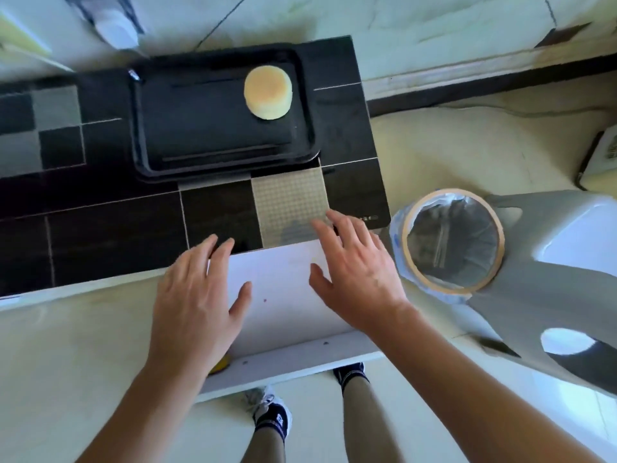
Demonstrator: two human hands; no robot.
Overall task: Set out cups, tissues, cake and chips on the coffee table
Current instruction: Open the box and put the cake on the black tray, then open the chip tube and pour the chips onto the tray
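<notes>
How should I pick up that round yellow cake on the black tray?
Hold the cake by its pale sides, fingers on one side and thumb on the other, coming down from above. It lies flat on the black tray, alone in the far right part, so nothing blocks it. It is probably soft, so squeeze gently.

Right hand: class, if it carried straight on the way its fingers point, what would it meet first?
The right hand points up-left over the table. Its line crosses bare tiles, then most likely meets the near right corner of the black tray, the cake beyond. Its height above the table is unclear.
</notes>
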